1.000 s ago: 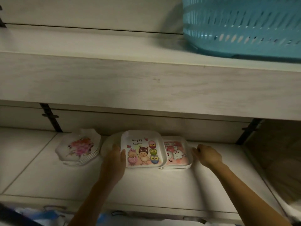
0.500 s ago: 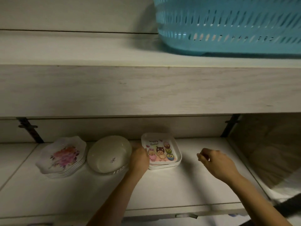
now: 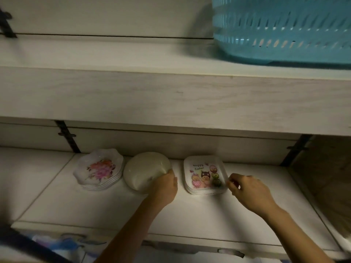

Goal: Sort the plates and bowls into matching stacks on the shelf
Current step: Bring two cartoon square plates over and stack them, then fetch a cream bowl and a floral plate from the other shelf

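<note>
Three stacks stand in a row at the back of the lower shelf (image 3: pixel 190 215). On the left are scalloped white plates with a pink flower print (image 3: pixel 98 168). In the middle sit cream round bowls (image 3: pixel 145 170); my left hand (image 3: pixel 165 188) grips their near right rim and the top bowl is tilted up. On the right are square plates with an Easter owl print (image 3: pixel 205 174). My right hand (image 3: pixel 247 188) hovers just right of that stack with fingers curled, holding nothing I can see.
An upper shelf board (image 3: pixel 171 99) overhangs the stacks, with a blue slotted basket (image 3: pixel 281 29) on it at the right. Black brackets (image 3: pixel 67 135) run down the back wall. A brown panel (image 3: pixel 322 168) closes the shelf's right end.
My left hand let go of the Easter plate on the square stack and moved left to the bowls, tipping the top one up. My right hand came back close to the square stack.
</note>
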Tool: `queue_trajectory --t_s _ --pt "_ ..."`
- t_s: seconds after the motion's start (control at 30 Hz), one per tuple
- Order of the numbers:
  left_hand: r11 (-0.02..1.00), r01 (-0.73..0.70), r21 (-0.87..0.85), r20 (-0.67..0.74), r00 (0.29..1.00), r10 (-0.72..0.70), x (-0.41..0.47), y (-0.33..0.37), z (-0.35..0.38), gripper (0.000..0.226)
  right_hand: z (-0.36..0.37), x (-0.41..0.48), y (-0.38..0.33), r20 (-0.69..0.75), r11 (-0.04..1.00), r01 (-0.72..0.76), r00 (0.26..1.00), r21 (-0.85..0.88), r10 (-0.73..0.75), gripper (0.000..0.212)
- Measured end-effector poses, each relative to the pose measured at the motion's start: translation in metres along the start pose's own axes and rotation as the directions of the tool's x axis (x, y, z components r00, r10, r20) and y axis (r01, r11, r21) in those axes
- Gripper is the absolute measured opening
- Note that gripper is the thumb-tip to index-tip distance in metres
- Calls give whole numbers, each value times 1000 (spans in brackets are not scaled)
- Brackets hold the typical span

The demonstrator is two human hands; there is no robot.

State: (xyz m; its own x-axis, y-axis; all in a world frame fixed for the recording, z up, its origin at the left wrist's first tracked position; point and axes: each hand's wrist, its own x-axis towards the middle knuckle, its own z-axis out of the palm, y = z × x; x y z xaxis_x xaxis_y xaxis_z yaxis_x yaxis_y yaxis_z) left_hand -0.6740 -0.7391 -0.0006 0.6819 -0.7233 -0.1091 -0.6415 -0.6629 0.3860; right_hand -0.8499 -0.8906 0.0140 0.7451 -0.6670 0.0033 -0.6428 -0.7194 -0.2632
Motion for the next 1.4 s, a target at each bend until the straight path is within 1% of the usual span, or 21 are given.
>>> queue_trajectory --t_s 0.13,0.23,0.3,0.33,0.37,0.4,0.5,0.57,0.7,0.87,1.03,1.1,1.23,1.4 --pt "999 -29 15 -59 998 30 -28 -34 -24 29 5 10 -43 51 992 122 991 -29 -121 27" --pt "1000 14 7 -83 996 -13 -50 -59 -44 28 10 15 -77 78 974 227 971 -15 -225 24" --pt "998 62 6 -76 995 -61 -64 -75 -57 28 18 18 -93 63 961 275 960 -13 -274 25" --pt "996 83 14 -68 994 -82 -64 -77 -58 27 16 13 -94 71 965 264 962 -6 -263 25" --pt "988 152 -10 -101 983 -152 -84 -109 -71 26 26 14 -129 92 938 347 934 5 -346 26" --pt "978 208 -21 -133 969 -209 -103 -135 -82 26 33 15 -159 129 915 402 909 -27 -395 26" --pt "966 257 -18 -160 953 -256 -111 -155 -86 24 32 11 -176 118 896 444 891 -19 -439 25" --pt "954 296 -52 -167 939 -300 -131 -182 -99 23 41 7 -205 131 872 489 865 -16 -483 25" --pt "949 305 -86 -216 924 -316 -175 -244 -126 22 55 -11 -280 136 859 511 850 18 -508 23" --pt "942 327 -72 -304 892 -333 -221 -328 -143 25 79 -41 -364 126 838 541 829 74 -545 21" --pt "935 351 -56 -351 869 -347 -259 -406 -161 22 106 -73 -445 120 819 569 811 67 -573 22" --pt "929 366 -54 -353 863 -360 -269 -434 -173 23 114 -82 -476 108 815 575 808 71 -579 22" --pt "912 402 -83 -354 843 -404 -284 -482 -194 24 126 -99 -532 132 813 576 802 91 -583 21" --pt "904 413 -108 -353 834 -423 -284 -535 -215 24 138 -102 -597 111 798 597 790 82 -603 23"
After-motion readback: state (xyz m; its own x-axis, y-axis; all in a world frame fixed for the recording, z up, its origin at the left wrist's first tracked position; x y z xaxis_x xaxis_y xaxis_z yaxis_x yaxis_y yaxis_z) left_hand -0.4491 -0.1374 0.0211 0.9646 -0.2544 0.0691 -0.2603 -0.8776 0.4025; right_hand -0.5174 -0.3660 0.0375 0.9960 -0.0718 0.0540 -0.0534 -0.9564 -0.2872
